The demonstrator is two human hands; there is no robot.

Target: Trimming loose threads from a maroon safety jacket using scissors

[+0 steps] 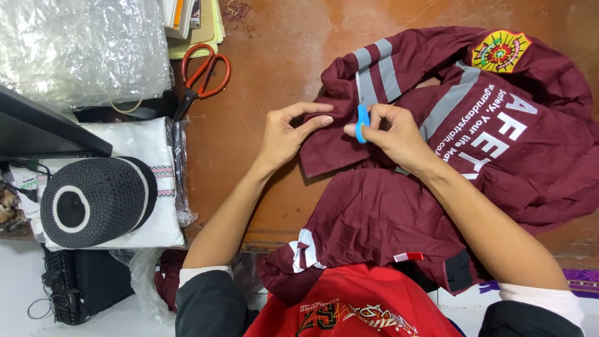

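Note:
A maroon work jacket (499, 162) with grey reflective stripes, white lettering and a round embroidered patch lies spread over a brown wooden table (249, 168) and drapes into my lap. My left hand (287, 134) presses a folded edge of the jacket with its fingertips. My right hand (393, 134) pinches a small blue tool (362, 122) against the same fold, beside a grey stripe. What the tool's tip does is hidden by the fingers.
Orange-handled scissors (203, 78) lie at the back left of the table. A black knitted cap (97, 200) rests on a folded white cloth in plastic (159, 187). Crumpled clear plastic (81, 50) and a stack of books (193, 22) sit behind.

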